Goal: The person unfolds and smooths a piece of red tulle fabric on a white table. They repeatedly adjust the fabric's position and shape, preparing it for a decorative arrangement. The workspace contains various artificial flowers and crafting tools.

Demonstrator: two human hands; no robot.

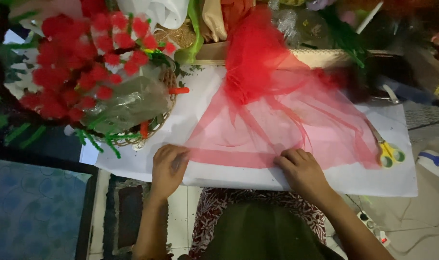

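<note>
A sheet of sheer red net fabric lies spread over a large white paper sheet, bunched into a thick gather at its far end. Its near edge is folded into a darker pink band. My left hand pinches the left corner of that folded edge. Over at the right end of the same fold, my right hand presses down on the fabric with curled fingers.
A wicker basket with red pompom flowers, green stems and a plastic bag stands at the left. Yellow-handled scissors lie on the paper at the right. A power strip and cables lie on the floor at lower right.
</note>
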